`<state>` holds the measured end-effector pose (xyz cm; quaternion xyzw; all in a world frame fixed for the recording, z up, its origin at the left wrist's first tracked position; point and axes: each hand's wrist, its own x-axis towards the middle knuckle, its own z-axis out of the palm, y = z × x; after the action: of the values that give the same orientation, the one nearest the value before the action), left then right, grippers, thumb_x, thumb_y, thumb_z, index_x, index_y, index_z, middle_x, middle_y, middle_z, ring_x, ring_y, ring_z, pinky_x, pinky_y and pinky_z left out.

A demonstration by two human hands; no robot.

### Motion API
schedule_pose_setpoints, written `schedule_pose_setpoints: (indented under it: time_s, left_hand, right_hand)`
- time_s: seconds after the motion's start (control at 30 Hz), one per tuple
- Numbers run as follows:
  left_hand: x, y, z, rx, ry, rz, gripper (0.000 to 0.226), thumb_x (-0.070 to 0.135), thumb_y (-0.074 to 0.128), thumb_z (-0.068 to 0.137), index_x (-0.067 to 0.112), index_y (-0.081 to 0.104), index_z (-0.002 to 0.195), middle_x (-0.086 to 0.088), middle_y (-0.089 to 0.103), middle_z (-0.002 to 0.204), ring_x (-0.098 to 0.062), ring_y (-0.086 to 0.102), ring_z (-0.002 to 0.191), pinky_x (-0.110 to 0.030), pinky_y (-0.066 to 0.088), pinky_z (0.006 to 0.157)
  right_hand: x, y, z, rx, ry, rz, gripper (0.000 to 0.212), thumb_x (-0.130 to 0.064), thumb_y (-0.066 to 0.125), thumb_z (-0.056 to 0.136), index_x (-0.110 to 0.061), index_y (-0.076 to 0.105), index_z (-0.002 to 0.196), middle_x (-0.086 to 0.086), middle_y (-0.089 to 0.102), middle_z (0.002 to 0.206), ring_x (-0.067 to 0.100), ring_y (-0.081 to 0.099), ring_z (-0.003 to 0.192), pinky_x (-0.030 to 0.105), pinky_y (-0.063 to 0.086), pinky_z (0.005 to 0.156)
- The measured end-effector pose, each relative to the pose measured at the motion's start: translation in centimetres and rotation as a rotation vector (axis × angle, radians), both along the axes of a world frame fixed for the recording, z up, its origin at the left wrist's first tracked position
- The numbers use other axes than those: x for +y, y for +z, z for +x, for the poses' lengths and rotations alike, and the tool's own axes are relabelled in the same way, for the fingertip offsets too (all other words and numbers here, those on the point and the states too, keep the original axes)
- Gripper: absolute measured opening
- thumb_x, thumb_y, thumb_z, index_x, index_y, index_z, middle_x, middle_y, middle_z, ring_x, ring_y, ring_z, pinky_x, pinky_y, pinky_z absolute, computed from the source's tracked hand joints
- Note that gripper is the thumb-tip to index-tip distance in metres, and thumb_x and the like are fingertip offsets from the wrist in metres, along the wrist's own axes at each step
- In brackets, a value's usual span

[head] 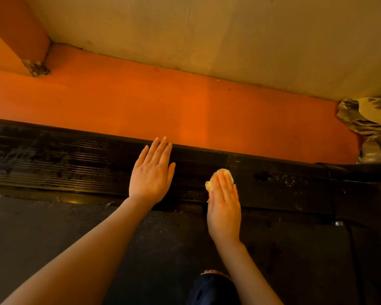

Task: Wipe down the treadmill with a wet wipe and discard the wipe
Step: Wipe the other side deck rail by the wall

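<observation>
1. Risk of the wet wipe (220, 176) slipping out from under the right hand (224, 208) seems the main one: the fingers lie flat and straight on it, pressing, not curled round it, so a fast stroke could leave the wipe behind on the side rail (75, 159).
2. The wipe is bunched into a small wad, and only its far edge and left edge show past the fingertips. A wad this small covers a narrow strip, so patches of the rail may be missed.
3. The left hand (151, 172) lies flat on the same rail, fingers straight and close together, holding nothing, just left of the wipe. It appears to brace the body; on a damp ribbed surface it could slide.
4. White specks sit on the rail to the right of the wipe, and a dull patch beside them, so that stretch looks not yet cleaned.
5. The rail's long axis runs left to right, dropping a little toward the right, between the orange floor (185, 102) beyond it and the dark belt (53, 227) on the near side.
6. The wipe has no clear long axis; the right hand over it points away from the person, across the rail.
7. No bin shows, so the discard step remains to be done.
</observation>
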<state>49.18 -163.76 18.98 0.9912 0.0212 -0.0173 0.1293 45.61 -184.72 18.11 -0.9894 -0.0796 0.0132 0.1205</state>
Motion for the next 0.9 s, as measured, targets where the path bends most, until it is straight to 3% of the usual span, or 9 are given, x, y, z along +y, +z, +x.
schedule_pose_setpoints:
  time_s: [0.23, 0.47, 0.7, 0.77, 0.9]
  left_hand:
    - [0.0, -0.1, 0.0, -0.005, 0.0, -0.003, 0.062, 0.046, 0.016, 0.102, 0.011, 0.028, 0.152, -0.005, 0.019, 0.161, -0.018, 0.008, 0.15, -0.037, 0.006, 0.122]
    - [0.0, 0.0, 0.0, -0.011, -0.003, -0.01, 0.061, 0.045, 0.018, 0.102, 0.011, 0.03, 0.152, -0.006, 0.021, 0.16, -0.019, 0.011, 0.15, -0.037, 0.008, 0.121]
    - [0.0, -0.2, 0.0, -0.011, 0.002, -0.007, 0.062, 0.045, 0.018, 0.102, 0.012, 0.029, 0.152, -0.006, 0.02, 0.161, -0.018, 0.01, 0.15, -0.037, 0.007, 0.122]
    - [0.0, -0.2, 0.0, -0.014, 0.003, -0.005, 0.062, 0.045, 0.018, 0.102, 0.011, 0.03, 0.152, -0.006, 0.021, 0.161, -0.019, 0.011, 0.15, -0.037, 0.008, 0.122]
    - [0.0, -0.1, 0.0, -0.02, 0.0, -0.01, 0.061, 0.045, 0.019, 0.102, 0.012, 0.031, 0.152, -0.006, 0.022, 0.16, -0.019, 0.012, 0.15, -0.037, 0.009, 0.122]
  right_hand:
    - [0.5, 0.3, 4.0, 0.004, -0.181, 0.042, 0.049, -0.019, 0.041, 0.102, -0.007, 0.036, 0.15, 0.01, 0.031, 0.158, 0.024, 0.018, 0.15, 0.043, 0.025, 0.121]
    - [2.3, 0.1, 2.5, 0.008, 0.116, 0.014, 0.051, -0.029, 0.023, 0.104, -0.012, 0.03, 0.152, 0.008, 0.027, 0.16, 0.02, 0.016, 0.15, 0.04, 0.017, 0.121]
    - [-0.6, 0.5, 5.1, 0.054, -0.197, 0.054, 0.056, -0.031, 0.032, 0.104, -0.009, 0.022, 0.155, 0.007, 0.016, 0.164, 0.018, 0.006, 0.152, 0.041, 0.015, 0.124]
    - [1.1, 0.6, 4.7, 0.053, -0.134, 0.077, 0.058, -0.033, 0.03, 0.103, -0.009, 0.023, 0.155, 0.008, 0.017, 0.163, 0.02, 0.007, 0.152, 0.042, 0.019, 0.123]
    - [3.2, 0.9, 4.3, 0.086, 0.072, 0.069, 0.061, -0.041, 0.022, 0.102, -0.011, 0.021, 0.156, 0.006, 0.013, 0.164, 0.018, 0.003, 0.152, 0.036, 0.011, 0.123]
